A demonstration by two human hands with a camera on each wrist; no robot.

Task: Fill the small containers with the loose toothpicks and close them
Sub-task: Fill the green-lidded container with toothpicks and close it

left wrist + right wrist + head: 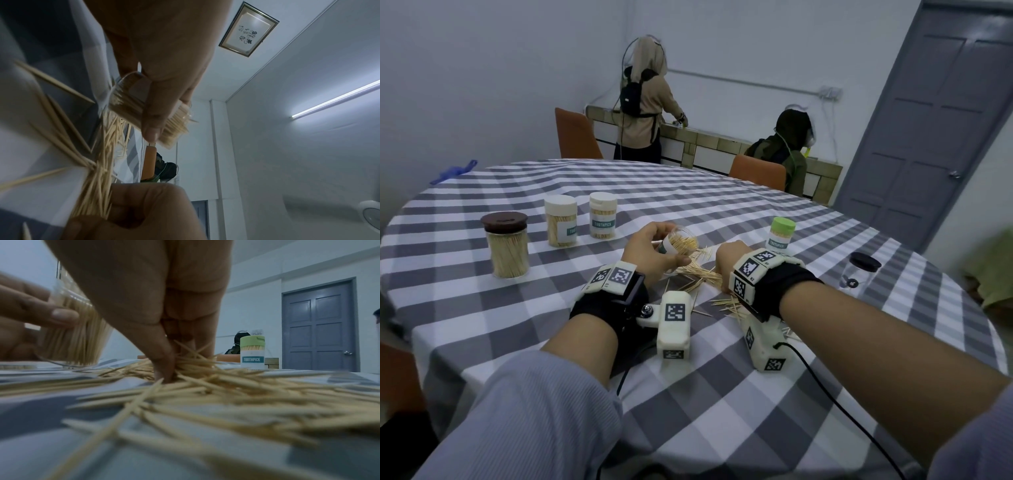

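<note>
My left hand (675,247) grips a small clear container (685,240), tilted with its open mouth toward the right and packed with toothpicks. The left wrist view shows my thumb across that container (127,104). Just right of it, my right hand (722,263) reaches down into the pile of loose toothpicks (702,275) on the checked cloth. In the right wrist view its thumb and fingertips (164,369) pinch a bunch from the pile of toothpicks (236,386), with the tilted container (78,331) close on the left. I see no lid for this container.
A green-lidded toothpick container (781,234) stands just behind my right hand. Two white-lidded ones (561,221) (603,215) and a brown-lidded glass jar (506,245) stand at the left. A clear jar with a black lid (859,274) stands at the right. Two people are at the far counter.
</note>
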